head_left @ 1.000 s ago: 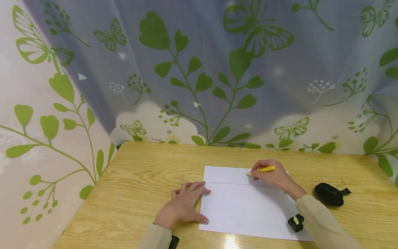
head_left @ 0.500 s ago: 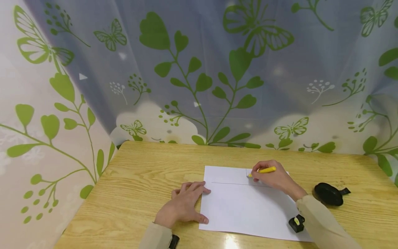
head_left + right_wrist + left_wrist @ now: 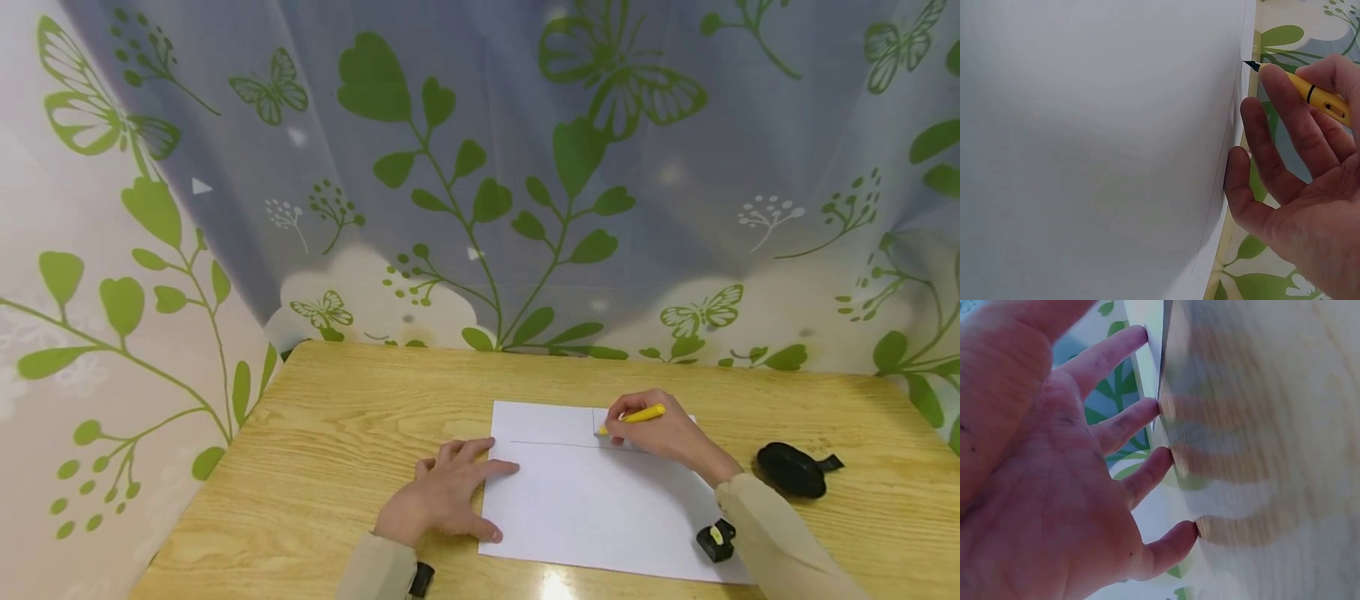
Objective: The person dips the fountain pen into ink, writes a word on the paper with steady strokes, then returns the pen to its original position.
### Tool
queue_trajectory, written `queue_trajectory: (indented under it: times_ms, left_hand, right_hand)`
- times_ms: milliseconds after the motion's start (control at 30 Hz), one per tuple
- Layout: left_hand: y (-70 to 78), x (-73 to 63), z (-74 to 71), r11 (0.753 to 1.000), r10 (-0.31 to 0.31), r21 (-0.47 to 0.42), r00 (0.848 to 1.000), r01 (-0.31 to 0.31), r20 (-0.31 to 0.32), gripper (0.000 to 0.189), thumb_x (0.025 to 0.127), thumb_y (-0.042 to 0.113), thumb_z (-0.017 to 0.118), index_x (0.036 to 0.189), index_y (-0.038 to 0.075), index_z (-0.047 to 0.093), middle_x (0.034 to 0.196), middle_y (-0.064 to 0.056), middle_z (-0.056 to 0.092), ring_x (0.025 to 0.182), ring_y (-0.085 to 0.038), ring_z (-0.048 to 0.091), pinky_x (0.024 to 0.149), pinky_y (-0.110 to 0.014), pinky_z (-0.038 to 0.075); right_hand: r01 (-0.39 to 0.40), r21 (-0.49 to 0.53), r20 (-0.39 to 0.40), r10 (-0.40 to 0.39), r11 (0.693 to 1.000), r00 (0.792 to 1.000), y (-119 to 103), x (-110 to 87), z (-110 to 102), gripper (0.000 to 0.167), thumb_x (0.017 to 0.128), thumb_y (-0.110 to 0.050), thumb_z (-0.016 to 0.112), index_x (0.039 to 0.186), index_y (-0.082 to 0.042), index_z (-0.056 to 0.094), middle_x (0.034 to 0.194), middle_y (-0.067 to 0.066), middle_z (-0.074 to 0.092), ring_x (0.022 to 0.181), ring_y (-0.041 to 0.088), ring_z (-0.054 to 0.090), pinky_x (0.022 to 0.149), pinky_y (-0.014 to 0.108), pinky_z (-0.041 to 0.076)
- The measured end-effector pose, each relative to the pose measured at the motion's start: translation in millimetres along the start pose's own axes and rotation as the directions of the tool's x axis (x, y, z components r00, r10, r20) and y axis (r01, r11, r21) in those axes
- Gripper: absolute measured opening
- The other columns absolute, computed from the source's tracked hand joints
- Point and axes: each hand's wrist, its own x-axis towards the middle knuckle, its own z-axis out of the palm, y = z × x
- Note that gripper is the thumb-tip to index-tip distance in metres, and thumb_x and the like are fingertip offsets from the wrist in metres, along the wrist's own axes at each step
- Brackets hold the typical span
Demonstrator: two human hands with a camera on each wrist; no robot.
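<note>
A white sheet of paper (image 3: pixel 570 508) lies on the wooden table, with a long thin line across its upper part and a short upright line above that. My right hand (image 3: pixel 660 429) pinches a yellow fountain pen (image 3: pixel 645 413), its nib at the lower end of the short line. In the right wrist view the dark nib of the pen (image 3: pixel 1319 97) meets the paper, and the lower fingers rest against the sheet. My left hand (image 3: pixel 442 500) is spread at the paper's left edge, thumb and index finger on the sheet. The left wrist view shows its fingertips (image 3: pixel 1163 456) touching the surface.
To the right of the paper, a black oval case (image 3: pixel 791 469) with a short strap lies on the wooden table (image 3: pixel 315 467). Behind the table hangs a curtain (image 3: pixel 480 208) with green leaves and butterflies. A black wrist device (image 3: pixel 716 540) sits at my right cuff.
The pen has moved slightly toward me, and the short upright line has grown longer. My left index finger has stretched further onto the paper.
</note>
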Motion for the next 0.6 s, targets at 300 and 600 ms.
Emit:
queue_trajectory:
  times_ms: [300,600]
  left_hand:
    - [1.8,0.4,-0.1,1.0,-0.011,-0.026,1.0,0.011,0.005,0.073,0.081,0.051,0.082,0.146,0.038,0.052,0.166,-0.003,0.029,0.149,-0.04,0.027,0.103,-0.072,0.03]
    - [4.2,1.9,2.5,1.0,-0.016,-0.023,1.0,0.016,-0.023,0.077,0.077,0.047,0.088,0.144,0.034,0.053,0.164,-0.005,0.03,0.146,-0.041,0.029,0.103,-0.072,0.03]
  right_hand:
    - [0.007,0.003,0.025,-0.007,1.0,1.0,-0.2,-1.5,-0.4,0.016,0.093,-0.025,0.073,0.096,-0.01,0.075,0.082,0.003,0.075,0.072,0.019,0.06,0.062,0.027,0.046]
    - [0.007,-0.001,0.05,-0.007,1.0,0.999,2.5,-1.8,0.3,0.014,0.093,-0.022,0.072,0.094,-0.009,0.075,0.078,0.004,0.075,0.069,0.018,0.058,0.06,0.027,0.047]
